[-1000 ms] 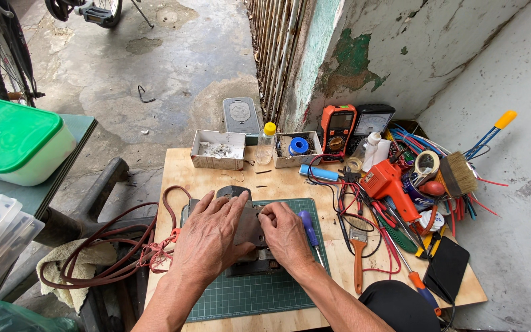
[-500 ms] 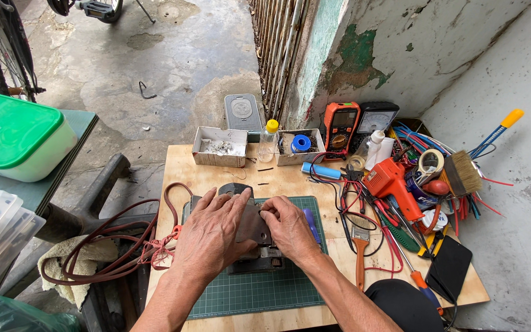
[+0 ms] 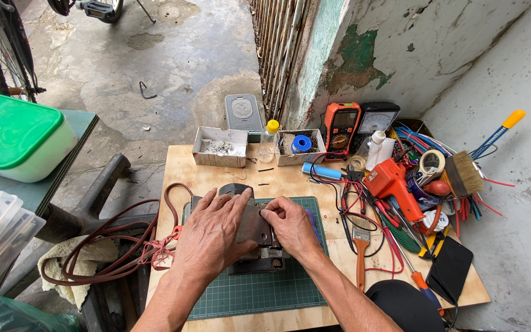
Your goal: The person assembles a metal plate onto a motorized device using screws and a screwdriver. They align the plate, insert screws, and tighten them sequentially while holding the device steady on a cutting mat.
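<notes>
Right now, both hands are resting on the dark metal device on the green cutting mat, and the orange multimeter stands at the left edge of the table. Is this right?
Not quite. The head view shows the orange multimeter at the back of the table, right of the middle, by the wall. The rest holds: the left hand and right hand rest on the dark metal device on the green cutting mat.

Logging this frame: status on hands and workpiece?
Left hand flat on dark metal device. Right hand pinching its top edge. Device on green cutting mat. Nothing in the way.

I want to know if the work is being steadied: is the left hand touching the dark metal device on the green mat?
Touching. The head view shows the left hand lying flat on the dark metal device.
</notes>
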